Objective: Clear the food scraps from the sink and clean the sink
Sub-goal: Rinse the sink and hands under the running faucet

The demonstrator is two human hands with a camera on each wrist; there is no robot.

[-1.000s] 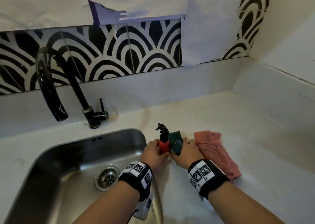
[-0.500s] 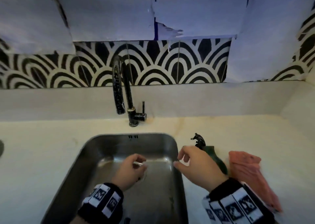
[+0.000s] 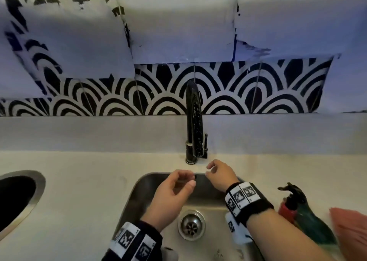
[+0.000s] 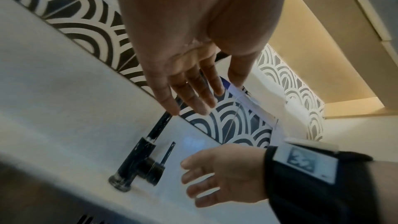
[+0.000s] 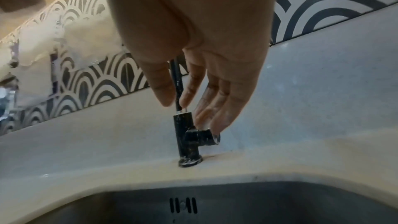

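Observation:
The steel sink (image 3: 137, 197) lies below me with its round drain (image 3: 191, 225), and the basin I can see is bare metal. A black faucet (image 3: 193, 122) stands behind it, with a thin lever (image 5: 177, 81) on its right side. My left hand (image 3: 189, 180) hovers over the sink's back rim, fingers relaxed and holding nothing; in the left wrist view the left hand (image 4: 204, 94) has straight fingers. My right hand (image 3: 208, 170) is just right of the faucet base, empty. In the right wrist view the right hand (image 5: 175, 103) reaches toward the lever, a small gap away.
On the counter to the right stand a red soap bottle (image 3: 286, 209) with a black pump, a green sponge (image 3: 311, 225) and a pink cloth (image 3: 351, 231). A second round steel opening (image 3: 37, 183) sits at the far left. The patterned tile wall (image 3: 228, 90) rises behind.
Both hands left the soap bottle and sponge, crossed over the basin, and rose to the back rim by the faucet. My view swung left and now centres the faucet.

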